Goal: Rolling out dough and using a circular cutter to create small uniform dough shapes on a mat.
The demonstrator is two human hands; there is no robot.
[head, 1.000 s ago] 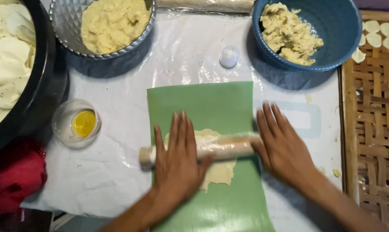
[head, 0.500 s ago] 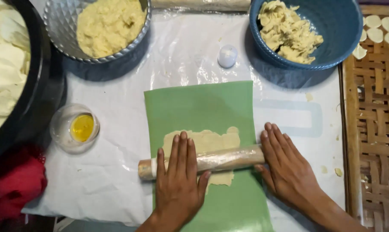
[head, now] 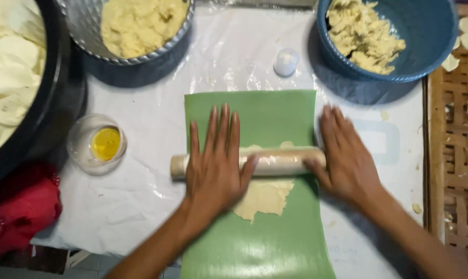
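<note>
Rolling pin [head: 267,161] had moved back to mid green mat [head: 254,111] from the near side; flattened dough [head: 262,199] showed nearer. Left hand [head: 213,165] and right hand [head: 347,160] lay flat, fingers spread, pressing the pin, not clenched.

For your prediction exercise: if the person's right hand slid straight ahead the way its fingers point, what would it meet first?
The right hand points up and slightly left; past bare plastic sheet, it would probably first meet the blue bowl, though depth is unclear.
</note>
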